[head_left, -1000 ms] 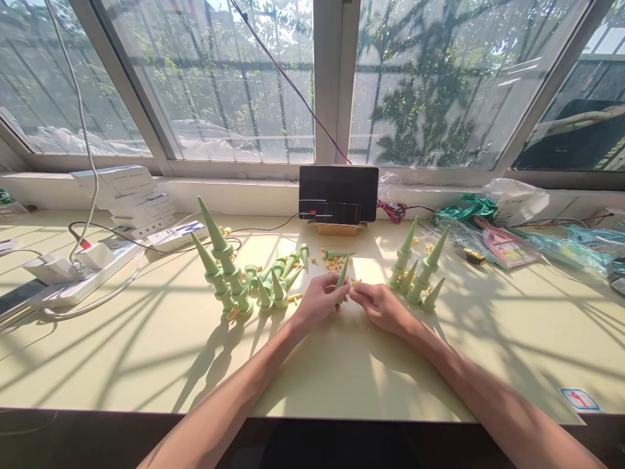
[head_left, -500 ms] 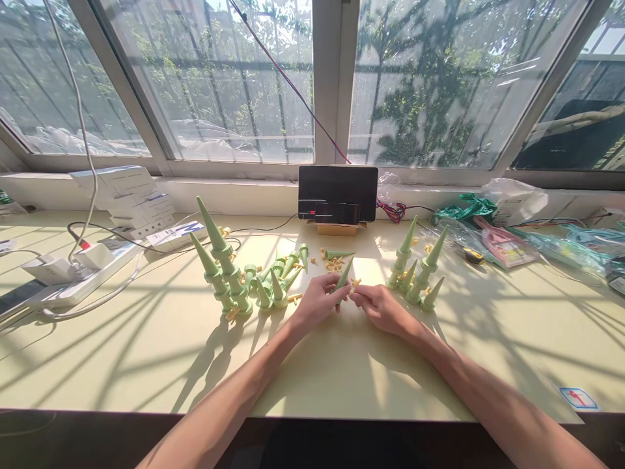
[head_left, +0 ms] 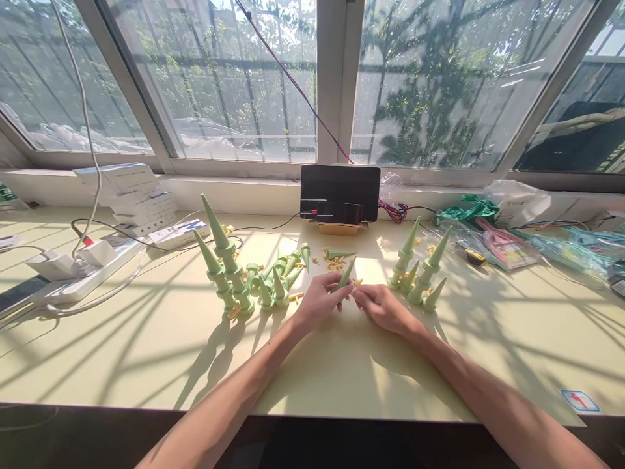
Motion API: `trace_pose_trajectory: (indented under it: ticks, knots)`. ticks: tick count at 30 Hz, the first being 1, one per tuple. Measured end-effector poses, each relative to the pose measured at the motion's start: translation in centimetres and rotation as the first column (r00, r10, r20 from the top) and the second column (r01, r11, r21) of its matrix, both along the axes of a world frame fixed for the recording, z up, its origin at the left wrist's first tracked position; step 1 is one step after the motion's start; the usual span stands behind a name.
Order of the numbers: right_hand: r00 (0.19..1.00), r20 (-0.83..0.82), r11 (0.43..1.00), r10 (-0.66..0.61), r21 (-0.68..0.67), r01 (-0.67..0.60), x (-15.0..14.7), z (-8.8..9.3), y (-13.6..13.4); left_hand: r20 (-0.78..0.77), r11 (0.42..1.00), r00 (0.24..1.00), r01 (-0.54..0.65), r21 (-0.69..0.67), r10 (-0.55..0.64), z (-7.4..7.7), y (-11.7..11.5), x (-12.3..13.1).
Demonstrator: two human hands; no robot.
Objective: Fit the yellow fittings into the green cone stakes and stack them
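Observation:
My left hand (head_left: 319,296) is closed around a pale green plastic plant-watering spike (head_left: 347,273), its point tilted up and to the right. My right hand (head_left: 383,307) is pinched at a small yellow plastic valve (head_left: 357,283), close against the spike's side; whether the two parts are joined is hidden by my fingers. Beyond the hands, loose yellow valves (head_left: 336,264) lie beside another green spike (head_left: 342,253). On the left stand stacked spikes (head_left: 223,244) and a jumble of loose green parts (head_left: 278,267). More stacked spikes (head_left: 433,257) stand to the right.
A black tablet (head_left: 340,182) with a phone (head_left: 340,213) before it leans near the window. White boxes (head_left: 139,195) and a power strip (head_left: 97,264) with cables sit at left. Plastic bags (head_left: 517,202) and a yellow-black tape measure (head_left: 474,256) lie at right.
The view has shifted slightly, so everything sits a little further right. Both hands keep nearly the same hold, with the right fingertips still by the spike.

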State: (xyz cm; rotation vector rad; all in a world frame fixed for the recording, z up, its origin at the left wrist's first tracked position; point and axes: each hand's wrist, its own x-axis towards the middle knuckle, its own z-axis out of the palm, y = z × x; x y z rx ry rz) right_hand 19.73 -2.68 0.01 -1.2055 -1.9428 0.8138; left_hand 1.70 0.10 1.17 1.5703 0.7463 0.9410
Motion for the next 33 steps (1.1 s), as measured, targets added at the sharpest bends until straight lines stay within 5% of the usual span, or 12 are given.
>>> trace_pose_trajectory:
  ticks: [33]
  knots:
    - [0.924,-0.381,0.933,-0.009,-0.336,-0.129,-0.2,-0.8,0.3,-0.011,0.998,0.999,-0.034,0.053,0.035,0.1,0.0,0.1]
